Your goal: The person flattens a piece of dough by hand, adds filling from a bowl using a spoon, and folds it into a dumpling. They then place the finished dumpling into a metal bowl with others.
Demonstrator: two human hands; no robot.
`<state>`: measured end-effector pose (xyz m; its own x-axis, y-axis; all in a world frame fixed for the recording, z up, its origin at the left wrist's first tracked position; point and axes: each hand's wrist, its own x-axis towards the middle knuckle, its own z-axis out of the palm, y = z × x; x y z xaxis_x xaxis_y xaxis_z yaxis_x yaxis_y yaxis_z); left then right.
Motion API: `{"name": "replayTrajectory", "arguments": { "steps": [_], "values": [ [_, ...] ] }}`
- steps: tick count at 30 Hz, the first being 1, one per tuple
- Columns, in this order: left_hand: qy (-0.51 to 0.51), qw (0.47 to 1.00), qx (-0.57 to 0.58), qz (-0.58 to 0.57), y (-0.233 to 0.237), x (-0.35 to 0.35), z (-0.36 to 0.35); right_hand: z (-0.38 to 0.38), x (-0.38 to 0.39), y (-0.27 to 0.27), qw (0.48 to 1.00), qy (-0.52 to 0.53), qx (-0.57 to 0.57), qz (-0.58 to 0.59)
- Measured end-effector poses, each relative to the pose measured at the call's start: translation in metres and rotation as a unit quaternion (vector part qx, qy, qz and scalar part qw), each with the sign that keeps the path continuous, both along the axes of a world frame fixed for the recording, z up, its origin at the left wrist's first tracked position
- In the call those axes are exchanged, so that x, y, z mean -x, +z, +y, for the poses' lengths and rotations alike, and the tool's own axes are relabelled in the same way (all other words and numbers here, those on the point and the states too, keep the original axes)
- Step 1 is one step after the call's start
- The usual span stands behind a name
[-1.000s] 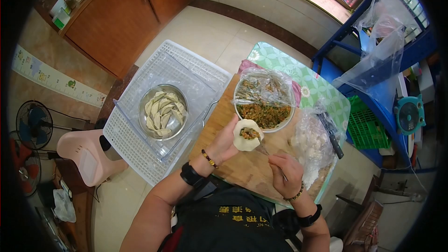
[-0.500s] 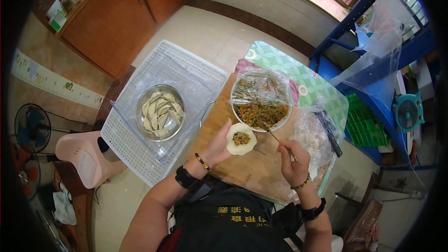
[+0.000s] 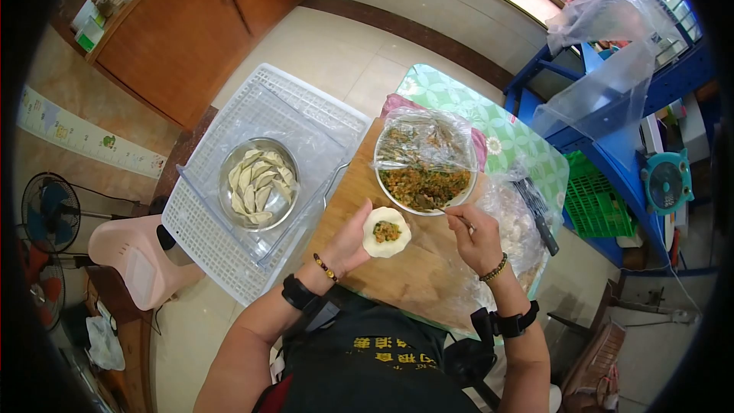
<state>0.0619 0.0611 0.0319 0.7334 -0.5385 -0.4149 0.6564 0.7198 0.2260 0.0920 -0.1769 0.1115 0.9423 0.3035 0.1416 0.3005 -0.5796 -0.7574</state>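
Note:
On my left hand [image 3: 349, 248] rests a round dumpling wrapper [image 3: 375, 248], with a lump of chopped filling [image 3: 388, 232] at its centre; the thumb lies along its edge. My right hand [image 3: 479, 239] grips a spoon by its handle [image 3: 451, 213], whose far end is sunk in the filling bowl and hidden there. That white bowl [image 3: 391, 198] holds minced filling with green bits, its far half under plastic wrap [image 3: 428, 141]. Both hands are over the wooden board [image 3: 397, 283]. To the left, a steel bowl [image 3: 293, 205] contains several folded dumplings [image 3: 256, 183].
The steel bowl sits in a clear plastic tray on a white basket [image 3: 202, 233]. Right of the board lie a black-handled knife [image 3: 544, 231] and a crumpled plastic bag [image 3: 508, 218]. Green patterned cloth [image 3: 512, 134] covers the table. A pink stool [image 3: 138, 260] stands at left, blue shelving [image 3: 604, 149] at right.
My right hand has moved slightly up and the spoon's end has gone deeper into the filling. My left hand, with the wrapper, has shifted a little left and down.

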Motion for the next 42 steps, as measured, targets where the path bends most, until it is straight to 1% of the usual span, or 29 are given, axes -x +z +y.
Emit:
{"name": "replayTrajectory", "arguments": {
  "steps": [7, 10, 14, 17, 19, 20, 22, 23, 25, 26, 28, 29, 31, 35, 37, 38, 40, 42],
  "values": [
    [-0.014, 1.000, 0.003, 0.001, -0.005, 0.002, -0.004, -0.001, -0.004, 0.005, 0.999, 0.003, 0.032, -0.018],
    [-0.021, 1.000, 0.001, -0.001, -0.007, 0.002, -0.003, -0.001, -0.007, 0.001, 0.999, -0.007, 0.024, -0.039],
    [-0.023, 1.000, -0.003, -0.007, -0.007, 0.002, -0.004, 0.002, -0.007, -0.008, 0.999, -0.024, 0.021, -0.030],
    [-0.021, 1.000, -0.003, -0.004, -0.006, 0.002, -0.003, 0.006, -0.007, -0.012, 0.999, -0.039, 0.001, -0.015],
    [-0.020, 1.000, -0.003, -0.003, -0.004, 0.002, -0.003, 0.009, -0.007, -0.014, 0.996, -0.071, -0.038, 0.034],
    [-0.018, 1.000, -0.003, -0.003, -0.003, 0.002, -0.003, 0.010, -0.007, -0.017, 0.996, -0.071, -0.038, 0.034],
    [-0.017, 1.000, -0.003, -0.003, -0.002, 0.001, -0.002, 0.011, -0.008, -0.026, 0.986, -0.107, -0.101, 0.078],
    [-0.014, 1.000, -0.001, -0.006, -0.003, 0.001, -0.002, 0.010, -0.009, -0.028, 0.986, -0.107, -0.101, 0.078],
    [-0.012, 1.000, 0.000, -0.009, -0.002, 0.000, -0.002, 0.006, -0.010, -0.032, 0.965, -0.132, -0.169, 0.151],
    [-0.011, 1.000, -0.006, -0.008, -0.001, 0.000, -0.001, 0.004, -0.012, -0.034, 0.965, -0.132, -0.169, 0.152],
    [-0.010, 1.000, -0.013, -0.006, -0.001, -0.001, 0.001, 0.001, -0.014, -0.039, 0.929, -0.180, -0.239, 0.217],
    [-0.007, 1.000, -0.023, -0.005, -0.002, -0.001, 0.002, -0.001, -0.014, -0.042, 0.929, -0.181, -0.239, 0.217],
    [-0.005, 0.999, -0.033, -0.004, -0.001, -0.002, 0.002, -0.003, -0.013, -0.047, 0.901, -0.207, -0.288, 0.249],
    [-0.001, 1.000, -0.024, -0.005, 0.002, -0.003, 0.001, -0.001, -0.012, -0.049, 0.881, -0.229, -0.313, 0.269],
    [-0.001, 1.000, -0.023, -0.009, 0.003, -0.003, 0.002, -0.004, -0.013, -0.051, 0.842, -0.263, -0.362, 0.300],
    [-0.006, 0.999, -0.038, -0.012, 0.003, -0.003, 0.001, -0.006, -0.013, -0.051, 0.842, -0.262, -0.363, 0.300],
    [-0.011, 0.998, -0.053, -0.016, 0.004, -0.004, 0.001, -0.009, -0.011, -0.052, 0.821, -0.273, -0.396, 0.307],
    [-0.010, 0.998, -0.058, -0.016, 0.004, -0.006, 0.000, -0.008, -0.008, -0.052, 0.830, -0.269, -0.382, 0.304]
  ]
}}
